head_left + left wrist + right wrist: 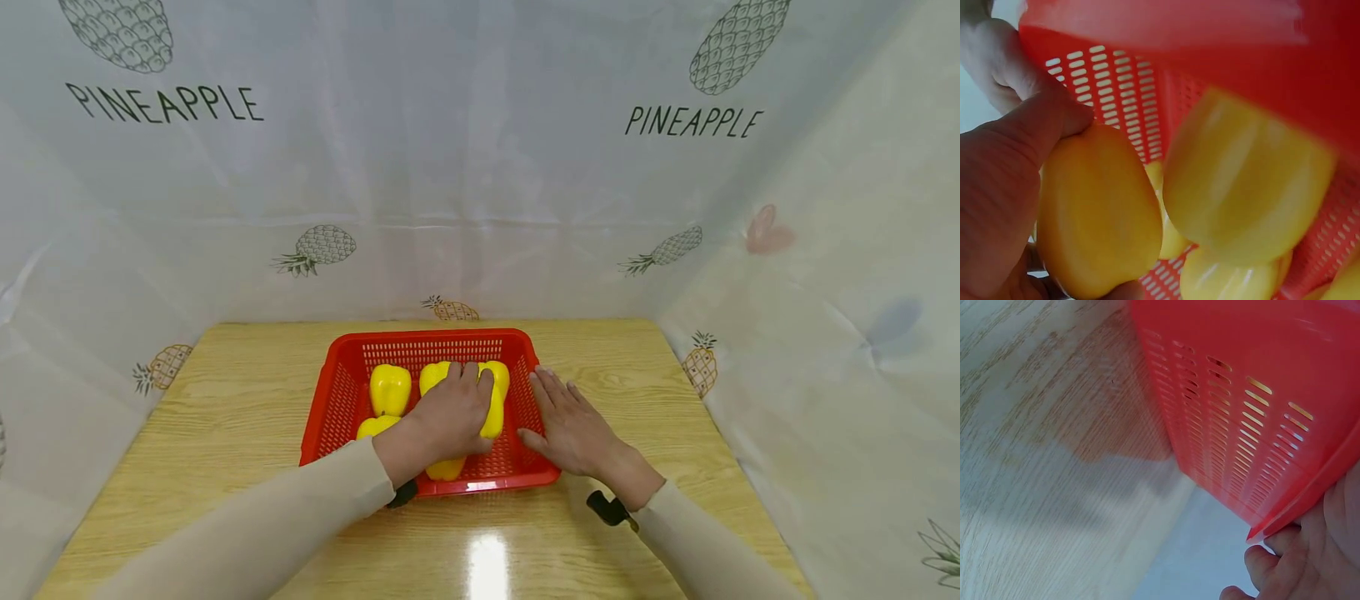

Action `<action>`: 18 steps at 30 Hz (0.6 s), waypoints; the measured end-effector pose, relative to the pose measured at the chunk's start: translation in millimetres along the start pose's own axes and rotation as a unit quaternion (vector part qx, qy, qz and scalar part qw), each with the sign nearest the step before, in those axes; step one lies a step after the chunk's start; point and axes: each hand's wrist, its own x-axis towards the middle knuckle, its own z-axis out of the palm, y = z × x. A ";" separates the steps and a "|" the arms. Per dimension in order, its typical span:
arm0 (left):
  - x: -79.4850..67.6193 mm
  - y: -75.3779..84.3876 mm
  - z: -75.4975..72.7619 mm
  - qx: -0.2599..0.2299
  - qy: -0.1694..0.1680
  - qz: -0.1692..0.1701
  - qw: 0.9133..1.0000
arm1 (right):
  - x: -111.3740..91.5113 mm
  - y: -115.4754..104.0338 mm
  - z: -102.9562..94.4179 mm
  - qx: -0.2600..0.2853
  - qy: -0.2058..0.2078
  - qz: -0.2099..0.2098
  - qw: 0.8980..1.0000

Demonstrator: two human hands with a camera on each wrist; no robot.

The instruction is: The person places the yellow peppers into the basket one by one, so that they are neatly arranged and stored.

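Observation:
A red plastic basket (429, 337) with slotted walls holds several yellow bell peppers, among them one pepper (390, 388) at the back left. My left hand (453, 412) reaches into the basket and grips a yellow bell pepper (1099, 212), its thumb along the side. In the left wrist view, another pepper (1244, 178) sits beside the gripped one, partly behind the blurred red rim. My right hand (576, 429) rests on the basket's right rim with its fingers extended. From the right wrist view, that hand (1310, 556) touches the rim at the outer wall.
The basket stands on a light wood-grain table (247, 400). A pale curtain (480, 167) printed with pineapples hangs behind the table and along both sides. Black straps, including one wrist strap (607, 508), sit at the sleeves.

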 end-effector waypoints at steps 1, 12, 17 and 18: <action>0.4 1.8 0.0 0.001 -0.001 0.003 1.000 | -0.1 -0.2 -0.1 0.000 0.000 0.000 1.000; 5.5 14.7 5.0 -0.037 -0.073 0.000 0.997 | -1.4 -1.3 -0.7 0.000 0.002 0.000 1.000; 4.2 20.7 14.5 -0.027 -0.087 0.010 0.996 | -1.4 -1.7 -0.1 0.005 0.004 0.005 1.000; 3.5 21.8 16.8 -0.019 -0.086 0.011 0.996 | -1.3 -1.9 0.1 0.007 0.005 0.005 1.000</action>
